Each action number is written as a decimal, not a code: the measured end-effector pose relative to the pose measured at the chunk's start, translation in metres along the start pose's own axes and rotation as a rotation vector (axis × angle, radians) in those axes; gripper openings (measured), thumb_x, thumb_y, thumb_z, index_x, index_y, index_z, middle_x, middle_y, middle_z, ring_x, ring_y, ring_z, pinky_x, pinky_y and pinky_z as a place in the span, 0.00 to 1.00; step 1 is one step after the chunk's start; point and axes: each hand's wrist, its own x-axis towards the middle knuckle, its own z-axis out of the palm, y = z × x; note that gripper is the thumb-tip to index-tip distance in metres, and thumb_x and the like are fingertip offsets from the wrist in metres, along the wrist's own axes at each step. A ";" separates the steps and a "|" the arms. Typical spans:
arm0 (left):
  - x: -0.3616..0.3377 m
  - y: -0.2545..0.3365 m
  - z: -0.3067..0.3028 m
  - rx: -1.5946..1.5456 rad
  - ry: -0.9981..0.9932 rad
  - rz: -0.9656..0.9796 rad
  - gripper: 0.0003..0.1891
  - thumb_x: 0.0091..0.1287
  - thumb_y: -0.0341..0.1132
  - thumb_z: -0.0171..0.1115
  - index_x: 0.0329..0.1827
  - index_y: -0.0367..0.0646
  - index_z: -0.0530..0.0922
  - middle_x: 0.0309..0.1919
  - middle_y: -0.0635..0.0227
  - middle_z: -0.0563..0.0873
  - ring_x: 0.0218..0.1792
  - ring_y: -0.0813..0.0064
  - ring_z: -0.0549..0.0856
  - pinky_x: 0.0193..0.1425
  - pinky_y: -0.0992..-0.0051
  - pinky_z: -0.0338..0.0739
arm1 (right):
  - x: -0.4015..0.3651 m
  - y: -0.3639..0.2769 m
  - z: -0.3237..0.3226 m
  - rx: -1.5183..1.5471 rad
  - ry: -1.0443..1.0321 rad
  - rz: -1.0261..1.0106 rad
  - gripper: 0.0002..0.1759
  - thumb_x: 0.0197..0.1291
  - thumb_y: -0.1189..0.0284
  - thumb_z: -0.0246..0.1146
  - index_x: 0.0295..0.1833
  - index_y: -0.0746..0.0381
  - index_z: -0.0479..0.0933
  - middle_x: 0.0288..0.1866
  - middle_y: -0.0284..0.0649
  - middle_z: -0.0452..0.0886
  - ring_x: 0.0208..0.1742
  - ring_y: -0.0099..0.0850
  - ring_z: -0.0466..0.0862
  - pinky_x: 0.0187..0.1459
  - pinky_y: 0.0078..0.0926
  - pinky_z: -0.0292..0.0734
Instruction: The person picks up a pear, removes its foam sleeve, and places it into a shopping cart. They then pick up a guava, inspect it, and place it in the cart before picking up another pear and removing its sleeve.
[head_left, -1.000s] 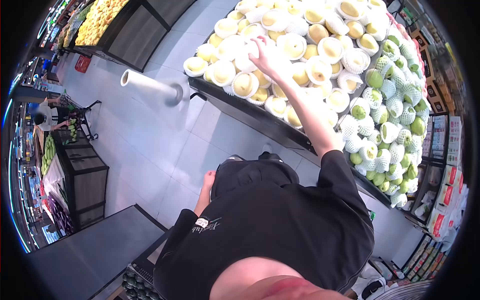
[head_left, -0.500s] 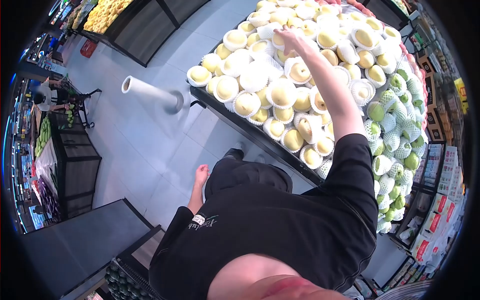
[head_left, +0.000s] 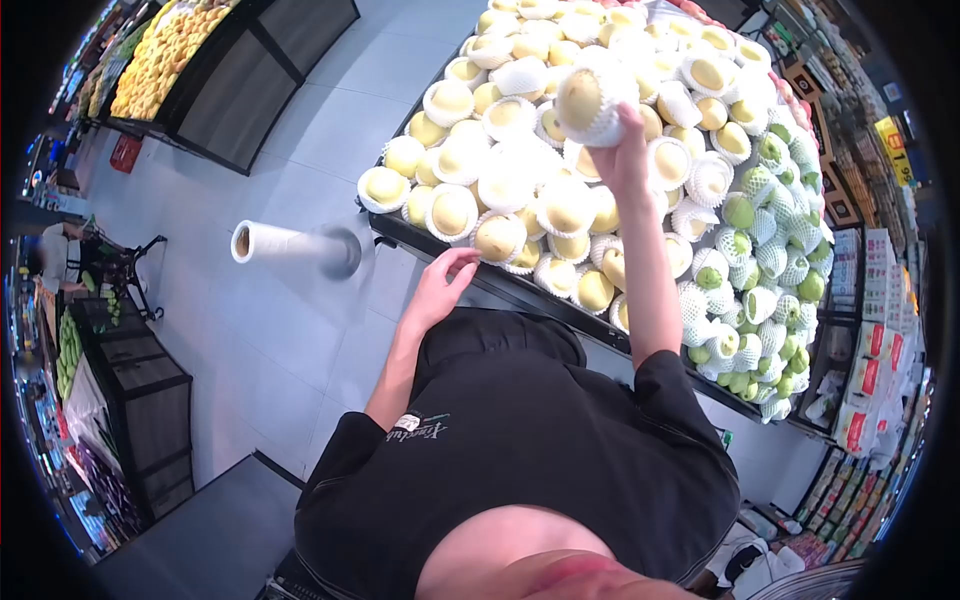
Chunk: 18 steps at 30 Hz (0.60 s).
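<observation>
R hand (head_left: 625, 160): grip closed around 1 netted fruit (head_left: 580, 97), pale yellow w/ white foam sleeve. Fruit is raised above the yellow pile (head_left: 452, 212), approx mid-bench in view, sleeve partly blown out by glare.

L hand (head_left: 438, 290): grip empty, fairly wide, fingers slightly bent, at the near edge of the bench (head_left: 540, 299), just beside the closest sleeved fruit. Can't tell if fingertips touch the edge.

Yellow pile = many fruits, most in white foam nets, cut-open look n/a, skins showing thru the openings. Green pile (head_left: 768, 226) on R side of same bench, also netted. Some red fruit (head_left: 800, 108) along the far R border.

Floor L of bench: 1 upright post w/ white roll (head_left: 285, 244). Far L: 1 other person (head_left: 58, 258) next to a cart (head_left: 130, 262), near a veg stand (head_left: 150, 400). Upper L: 2nd stand w/ yellow produce (head_left: 165, 65).
</observation>
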 end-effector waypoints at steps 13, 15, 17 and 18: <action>0.081 0.138 0.016 0.210 0.122 0.700 0.30 0.61 0.32 0.72 0.69 0.46 0.75 0.63 0.57 0.73 0.63 0.54 0.74 0.67 0.60 0.71 | -0.086 0.070 0.056 0.377 0.117 0.061 0.39 0.77 0.44 0.42 0.80 0.61 0.56 0.78 0.47 0.64 0.75 0.42 0.70 0.75 0.43 0.64; 0.088 0.116 0.016 -0.073 0.004 0.600 0.35 0.66 0.38 0.70 0.75 0.45 0.68 0.68 0.56 0.69 0.69 0.57 0.72 0.72 0.61 0.68 | -0.087 0.068 0.066 0.055 0.209 -0.028 0.38 0.79 0.47 0.42 0.82 0.61 0.53 0.79 0.47 0.61 0.78 0.42 0.66 0.77 0.41 0.61; 0.088 0.103 0.023 -0.484 -0.099 0.411 0.36 0.69 0.42 0.69 0.77 0.43 0.65 0.70 0.57 0.69 0.71 0.60 0.69 0.74 0.62 0.66 | -0.093 0.067 0.070 -0.100 0.204 -0.044 0.39 0.77 0.52 0.51 0.84 0.60 0.50 0.80 0.48 0.59 0.79 0.38 0.62 0.77 0.36 0.58; 0.084 0.112 0.014 -0.455 -0.157 0.356 0.39 0.72 0.46 0.67 0.80 0.39 0.58 0.73 0.56 0.67 0.72 0.64 0.68 0.74 0.64 0.66 | -0.095 0.070 0.069 -0.228 0.226 -0.048 0.39 0.77 0.55 0.54 0.84 0.60 0.50 0.80 0.49 0.60 0.79 0.37 0.63 0.77 0.35 0.58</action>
